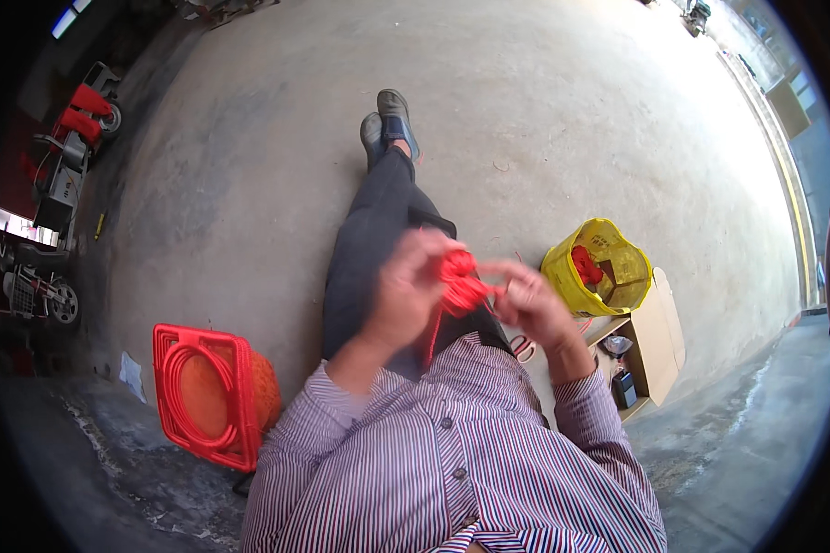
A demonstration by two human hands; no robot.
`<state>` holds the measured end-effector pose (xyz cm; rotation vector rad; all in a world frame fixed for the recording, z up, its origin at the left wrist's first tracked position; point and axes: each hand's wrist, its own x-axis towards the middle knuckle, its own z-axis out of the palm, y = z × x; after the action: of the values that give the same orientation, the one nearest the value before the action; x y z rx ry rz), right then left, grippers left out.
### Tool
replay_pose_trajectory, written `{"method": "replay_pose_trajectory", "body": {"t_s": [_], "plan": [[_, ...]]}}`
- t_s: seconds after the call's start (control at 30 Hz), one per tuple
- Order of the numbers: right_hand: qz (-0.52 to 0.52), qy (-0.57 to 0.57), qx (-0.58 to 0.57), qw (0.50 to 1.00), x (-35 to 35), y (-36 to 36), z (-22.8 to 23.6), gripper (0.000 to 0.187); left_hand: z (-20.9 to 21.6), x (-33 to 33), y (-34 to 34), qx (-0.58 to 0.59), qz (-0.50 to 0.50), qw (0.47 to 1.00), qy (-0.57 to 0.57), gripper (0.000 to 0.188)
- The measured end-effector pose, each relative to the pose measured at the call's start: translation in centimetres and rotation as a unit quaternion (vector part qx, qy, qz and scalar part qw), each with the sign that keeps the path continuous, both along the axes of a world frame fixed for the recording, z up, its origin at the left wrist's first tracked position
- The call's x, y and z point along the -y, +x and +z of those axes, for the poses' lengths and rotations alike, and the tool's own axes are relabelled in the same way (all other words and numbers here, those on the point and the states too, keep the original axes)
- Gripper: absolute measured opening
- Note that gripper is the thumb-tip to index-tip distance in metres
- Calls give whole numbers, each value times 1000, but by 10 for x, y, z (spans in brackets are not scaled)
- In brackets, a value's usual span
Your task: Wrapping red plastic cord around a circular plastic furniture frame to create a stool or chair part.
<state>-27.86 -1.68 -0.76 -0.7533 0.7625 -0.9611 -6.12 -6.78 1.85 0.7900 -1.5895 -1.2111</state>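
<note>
My left hand point(408, 284) is closed round a bundle of red cord point(461, 281) above my lap. A loose strand of the cord hangs from the bundle toward my shirt. On the bundle's right side, my right hand point(532, 302) has its fingers bent, with thumb and finger pinching at the cord; motion blurs both hands a little. Beside my right thigh, below the right hand, lies a pair of scissors point(523, 348), partly covered.
A yellow tub point(570, 288) at the right holds a red bundle point(585, 264). Against it sits an open cardboard box point(664, 343) with small items. A red square-framed plastic object point(247, 405) stands at my left. Scooters point(63, 184) line the far left wall.
</note>
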Motion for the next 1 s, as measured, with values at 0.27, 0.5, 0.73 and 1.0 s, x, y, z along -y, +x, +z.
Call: {"method": "replay_pose_trajectory", "body": {"t_s": [0.27,0.5,0.73,1.0], "plan": [[-92,-332,-487,803,77,27,-25,36,-29,56,3,455,70,862,-213,29],[-114,-345,-516,776,70,12,-22,21,-41,39,1,286,157,910,-254,27],[-131,-217,73,965,17,3,56,29,-50,5,-3,150,34,985,72,30],[198,-147,310,918,-73,58,109,33,-70,5,-10,73,-3,985,158,31]]}}
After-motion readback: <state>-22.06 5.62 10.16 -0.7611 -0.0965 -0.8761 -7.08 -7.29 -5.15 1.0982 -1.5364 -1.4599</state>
